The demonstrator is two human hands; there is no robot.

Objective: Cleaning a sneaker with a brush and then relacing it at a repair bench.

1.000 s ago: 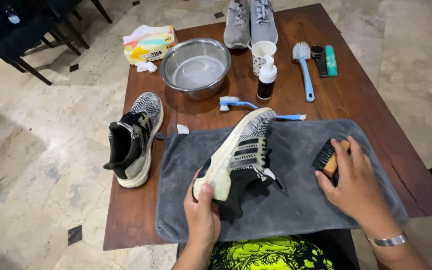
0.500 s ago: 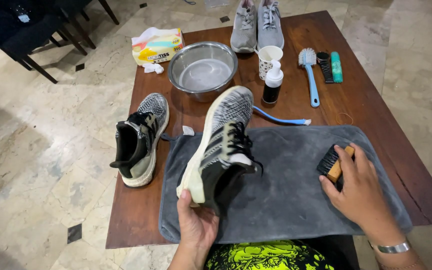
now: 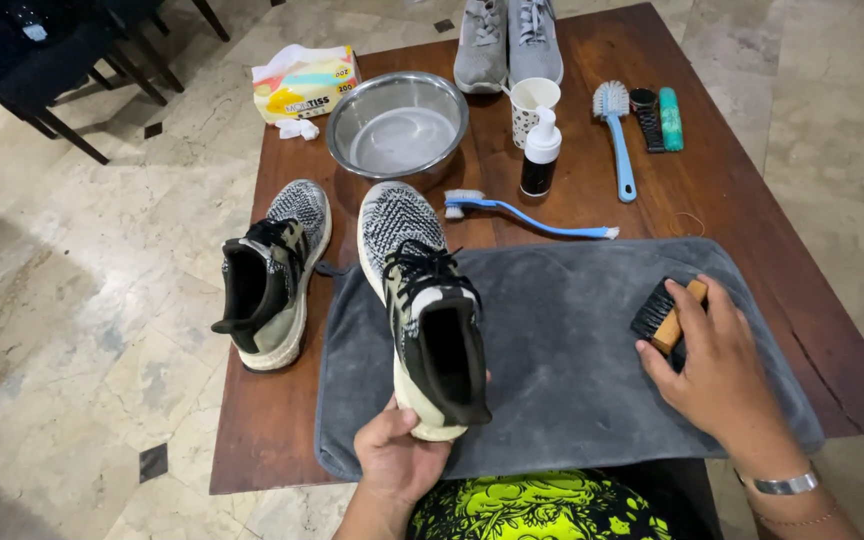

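Gripping the knit sneaker (image 3: 422,310) by its heel, left hand (image 3: 397,462) fingers pinching loosely, risking a drop; right hand (image 3: 717,365) fingers are clasping the wooden brush (image 3: 664,315).

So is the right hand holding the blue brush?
No, the right hand rests on a wooden brush on the grey towel; the blue brush lies untouched beyond it.

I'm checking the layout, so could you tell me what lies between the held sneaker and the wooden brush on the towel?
Only bare grey towel lies between the sneaker and the wooden brush, as the head view shows.
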